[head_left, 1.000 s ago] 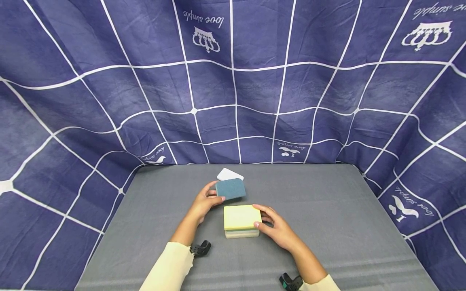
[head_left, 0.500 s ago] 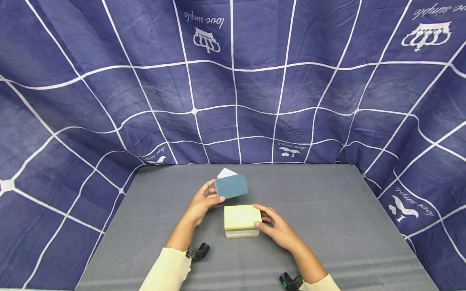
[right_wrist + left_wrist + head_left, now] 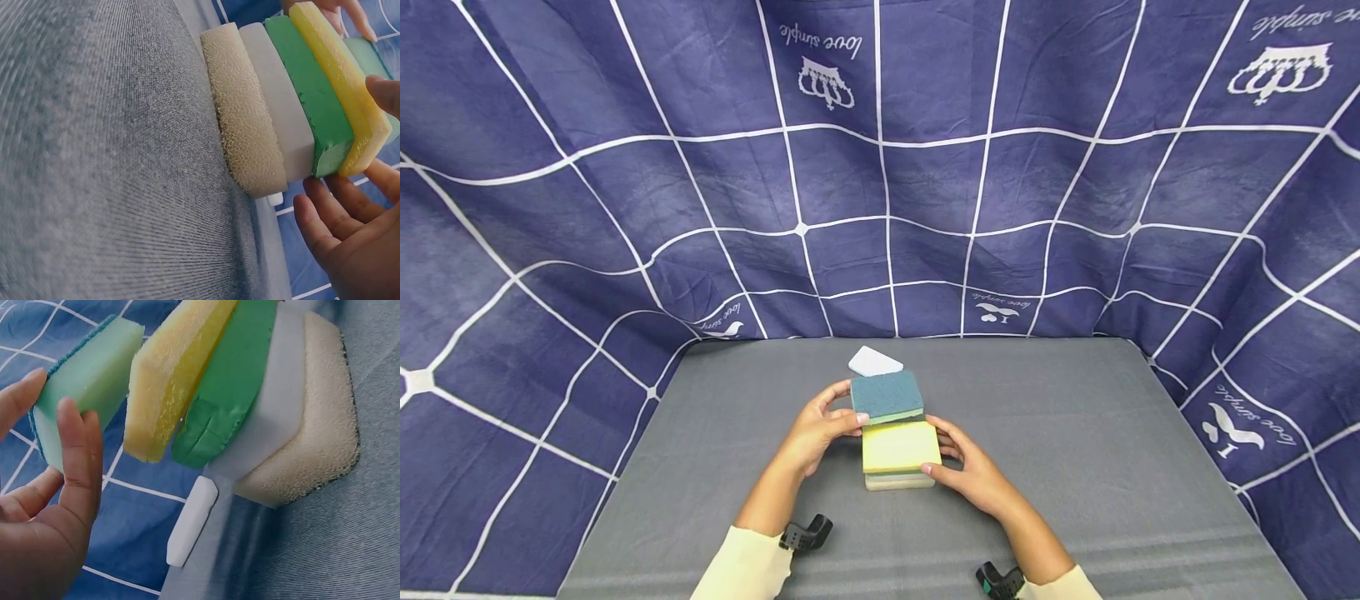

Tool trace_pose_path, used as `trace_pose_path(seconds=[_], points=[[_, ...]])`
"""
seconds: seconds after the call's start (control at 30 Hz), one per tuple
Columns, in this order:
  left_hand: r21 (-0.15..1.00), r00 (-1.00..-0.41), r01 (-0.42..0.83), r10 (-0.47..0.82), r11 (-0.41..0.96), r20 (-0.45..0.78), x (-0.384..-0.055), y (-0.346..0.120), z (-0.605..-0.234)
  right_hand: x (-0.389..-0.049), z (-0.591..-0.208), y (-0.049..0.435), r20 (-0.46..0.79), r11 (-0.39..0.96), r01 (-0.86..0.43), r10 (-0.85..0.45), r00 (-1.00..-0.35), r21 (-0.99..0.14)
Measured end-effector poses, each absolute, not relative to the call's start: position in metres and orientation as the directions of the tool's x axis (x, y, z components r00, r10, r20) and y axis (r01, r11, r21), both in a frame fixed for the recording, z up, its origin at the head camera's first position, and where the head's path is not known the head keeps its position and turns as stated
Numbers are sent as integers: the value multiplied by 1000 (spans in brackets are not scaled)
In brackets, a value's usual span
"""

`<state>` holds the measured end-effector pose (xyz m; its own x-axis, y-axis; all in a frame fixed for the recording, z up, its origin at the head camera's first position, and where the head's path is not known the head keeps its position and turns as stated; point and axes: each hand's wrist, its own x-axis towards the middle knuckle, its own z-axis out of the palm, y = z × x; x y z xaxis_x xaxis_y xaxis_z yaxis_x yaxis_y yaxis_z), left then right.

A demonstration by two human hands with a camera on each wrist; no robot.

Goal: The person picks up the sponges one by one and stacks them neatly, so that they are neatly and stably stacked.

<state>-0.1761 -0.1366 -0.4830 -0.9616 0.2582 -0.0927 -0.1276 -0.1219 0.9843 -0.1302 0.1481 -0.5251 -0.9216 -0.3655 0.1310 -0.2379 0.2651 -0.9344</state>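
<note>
In the head view my left hand [image 3: 816,429] grips a green sponge [image 3: 886,394] with a dark teal scouring face turned up. The sponge hangs just behind and above a stack, and the left wrist view shows a gap between them. Topmost in the stack lies a yellow sponge [image 3: 901,447]. Under it come a green block [image 3: 312,100], a white block [image 3: 278,103] and a porous beige sponge [image 3: 244,112] on the table. At the stack's right end, my right hand [image 3: 966,467] holds the yellow sponge between thumb and index finger; its other fingers lie beside the lower layers.
Behind the stack a flat white piece [image 3: 874,362] lies on the grey cloth-covered table [image 3: 1060,433]. A blue curtain [image 3: 925,183] with white lines closes off the back and both sides.
My left hand has brought the green sponge right and then nearer, down toward the stack, and its teal face has levelled out. More of the white piece shows now. My right hand has barely moved.
</note>
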Motion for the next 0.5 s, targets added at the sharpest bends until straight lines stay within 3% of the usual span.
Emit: trace_pose_path(seconds=[0.5], points=[[997, -934, -79, 348, 26, -83, -154, -135, -489, -129, -525, 146, 75, 291, -178, -333, -940, -940]])
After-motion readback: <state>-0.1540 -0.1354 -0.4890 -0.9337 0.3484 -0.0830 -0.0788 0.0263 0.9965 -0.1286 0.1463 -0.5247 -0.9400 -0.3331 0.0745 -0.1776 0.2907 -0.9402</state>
